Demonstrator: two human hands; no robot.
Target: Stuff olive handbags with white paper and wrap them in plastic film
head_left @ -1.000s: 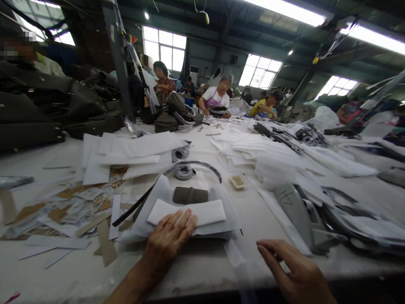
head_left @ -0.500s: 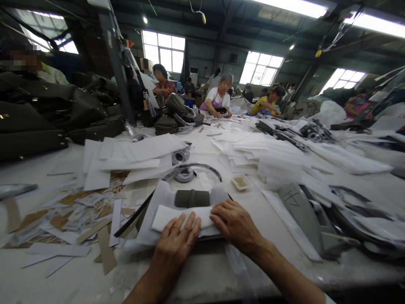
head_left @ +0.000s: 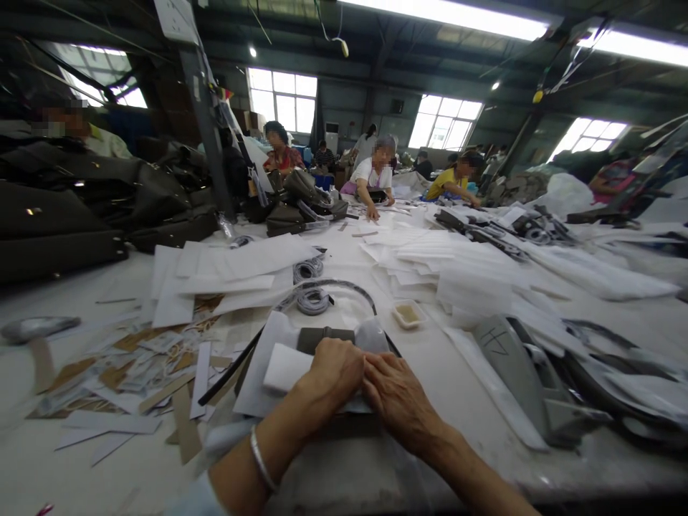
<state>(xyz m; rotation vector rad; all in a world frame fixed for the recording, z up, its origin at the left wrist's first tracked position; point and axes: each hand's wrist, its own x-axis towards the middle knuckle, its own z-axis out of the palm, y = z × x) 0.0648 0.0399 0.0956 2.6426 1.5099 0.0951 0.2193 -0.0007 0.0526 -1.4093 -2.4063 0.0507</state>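
Note:
A dark olive bag piece (head_left: 321,336) lies on white tissue paper (head_left: 267,358) in front of me on the white table (head_left: 456,373). A folded white foam pad (head_left: 284,367) rests across it. My left hand (head_left: 336,368) is curled on the pad's right part, gripping it. My right hand (head_left: 396,398) lies flat beside it, fingertips touching the left hand and pressing the pad and tissue. A black strap (head_left: 231,365) runs out from under the tissue to the left.
White sheets (head_left: 236,265), cardboard scraps (head_left: 129,358) and coiled grey trim (head_left: 312,301) lie left and ahead. A small tray (head_left: 408,313) and grey bag parts (head_left: 510,365) sit right. Dark bags (head_left: 80,208) pile at far left. Other people work at the table's far end.
My left hand slid right and curled onto the pad. My right hand came up from the table's edge onto the pad, and both hands now meet at its middle.

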